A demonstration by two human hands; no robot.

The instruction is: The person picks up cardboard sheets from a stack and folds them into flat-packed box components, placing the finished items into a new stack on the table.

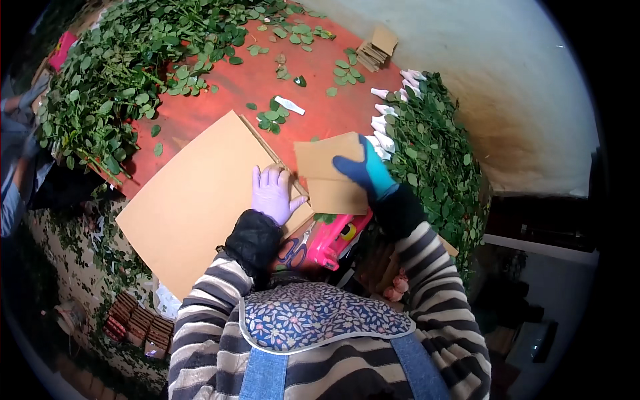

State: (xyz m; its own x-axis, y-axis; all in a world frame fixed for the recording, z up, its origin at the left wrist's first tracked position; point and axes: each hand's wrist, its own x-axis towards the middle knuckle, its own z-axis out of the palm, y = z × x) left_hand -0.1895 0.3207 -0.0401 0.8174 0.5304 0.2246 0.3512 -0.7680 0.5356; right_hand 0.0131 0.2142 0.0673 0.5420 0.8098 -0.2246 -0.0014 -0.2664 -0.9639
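My left hand (272,192), in a lilac glove, lies flat on a large sheet of brown cardboard (185,195) near its right edge. Its thumb points out to the right. In a blue and teal glove, my right hand (367,170) grips a smaller creased piece of cardboard (330,160) by its right side. Below that piece sits a pink tape dispenser (330,242), partly covered by it. Scissors with dark blue handles (295,250) lie just left of the dispenser.
Leafy rose stems (430,140) with white-wrapped heads (382,132) line the right of the red table (320,65). More leafy stems (115,65) heap at the left. Small cardboard pieces (375,50) stack against the wall. Another person's gloved hand (35,92) shows at far left.
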